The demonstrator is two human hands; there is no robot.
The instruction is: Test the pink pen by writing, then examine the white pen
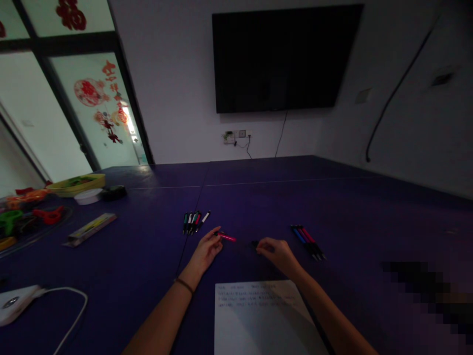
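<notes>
Between the fingers of my left hand (206, 252) is a pink pen (226, 237), its bright barrel pointing right and a dark part near the fingertips. Across from it, my right hand (278, 252) pinches a small dark piece (254, 243) whose kind I cannot make out. A gap separates the two hands. Just beyond my left hand lies a loose group of pens (192, 223), in white, green and pink with black parts. To the right of my right hand, blue and pink pens (307, 241) rest side by side. A handwritten sheet of paper (254, 320) lies in front of me.
The purple table (155, 212) reaches to the wall. On its left are a long thin box (92, 228), a yellow basket (76, 185), a white lid-like dish (88, 196), a black round object (114, 193), red scissor-like handles (49, 215) and a white device (18, 301) with a cable.
</notes>
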